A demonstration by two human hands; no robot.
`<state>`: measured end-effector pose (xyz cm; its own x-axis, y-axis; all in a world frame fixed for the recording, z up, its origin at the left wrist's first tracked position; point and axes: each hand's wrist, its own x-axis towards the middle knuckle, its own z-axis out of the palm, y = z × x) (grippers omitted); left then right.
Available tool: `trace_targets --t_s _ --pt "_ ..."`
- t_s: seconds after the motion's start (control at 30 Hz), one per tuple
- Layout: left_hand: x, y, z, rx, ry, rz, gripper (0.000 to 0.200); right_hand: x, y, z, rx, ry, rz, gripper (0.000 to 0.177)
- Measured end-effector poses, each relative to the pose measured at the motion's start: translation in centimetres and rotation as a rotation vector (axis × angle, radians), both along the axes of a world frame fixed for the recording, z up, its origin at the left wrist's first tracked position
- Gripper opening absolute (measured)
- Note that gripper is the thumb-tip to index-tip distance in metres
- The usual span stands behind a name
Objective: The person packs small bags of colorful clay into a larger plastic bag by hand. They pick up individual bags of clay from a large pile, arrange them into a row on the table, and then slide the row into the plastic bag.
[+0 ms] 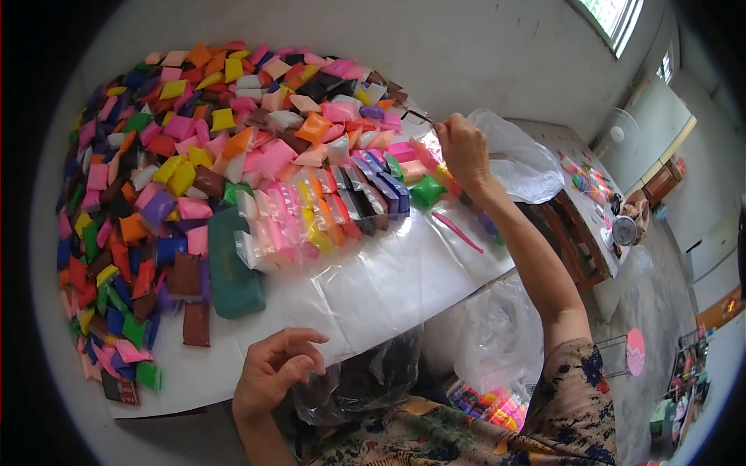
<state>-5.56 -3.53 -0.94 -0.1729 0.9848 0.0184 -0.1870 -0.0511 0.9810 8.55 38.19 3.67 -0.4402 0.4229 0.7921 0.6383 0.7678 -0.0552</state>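
My right hand [464, 151] is raised over the far right of the table, its fingers closed on a thin, dark-framed pair of eyeglasses [416, 116]. My left hand [276, 371] hovers at the table's front edge, fingers loosely curled and apart, beside a clear plastic bag [361, 380] over my lap. Between the hands, small packets in a row [311, 210], sorted by colour from pale pink to blue, lie partly under clear film. A green case [235, 268] sits left of that row. Near the right edge rests a pink plastic tool [457, 232].
A large heap of coloured packets [179, 171] covers the table's left and back, against the wall. White plastic bags [524, 159] lie at the right end, and another bag [497, 334] hangs below the edge. Beyond stands a second table [536, 136] with a small fan [624, 230].
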Motion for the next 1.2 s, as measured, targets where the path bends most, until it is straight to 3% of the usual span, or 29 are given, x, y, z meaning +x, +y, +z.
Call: trace_targets --t_s 0.13,0.27,0.73,0.83,0.97,1.03,1.13,1.2 --pt "-0.1 0.0 0.1 -0.002 -0.020 -0.018 0.033 -2.2 -0.6 -1.8 0.167 -0.190 -0.053 0.011" --pt "-0.3 -0.2 -0.1 0.013 -0.020 -0.042 0.033 -2.8 -0.4 -3.0 0.206 -0.346 -0.062 0.017" --pt "-0.2 -0.1 -0.5 0.095 0.016 -0.017 0.034 7.4 -9.0 -1.2 -0.172 0.011 0.065 0.020" --pt "-0.1 0.0 -0.6 0.137 0.020 0.012 0.035 10.5 -13.1 -1.0 -0.440 0.161 0.158 0.022" --pt "1.4 0.3 0.5 0.140 0.060 0.092 0.033 12.5 -20.7 -0.8 -1.106 0.346 0.472 0.028" --pt "2.2 0.7 0.6 0.178 0.039 0.090 0.034 12.1 -23.5 -2.4 -1.141 0.336 0.609 0.034" --pt "3.3 1.2 1.0 0.209 0.045 0.080 0.037 11.1 -26.8 -2.4 -1.424 0.463 0.683 0.028" --pt "4.1 1.3 1.0 0.197 0.044 0.089 0.037 11.6 -26.3 -3.0 -1.437 0.417 0.734 0.023"
